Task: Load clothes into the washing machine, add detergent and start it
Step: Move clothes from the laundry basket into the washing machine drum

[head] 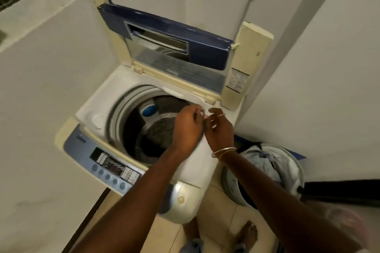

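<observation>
Head view: one washing machine (96,109), lid (185,43) raised, its drum (118,113) lying left of both hands. Left hand (187,127) and right hand (219,127) meet over the drum's right rim, fingers curled; whether they pinch anything is too blurred to tell. One laundry basket (230,185) of clothes (265,160) stands right, nearer the right hand.

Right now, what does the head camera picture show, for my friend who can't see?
A left hand and right hand meet over the open washing machine. Grey clothes lie inside; a full laundry basket stands beside it.
</observation>
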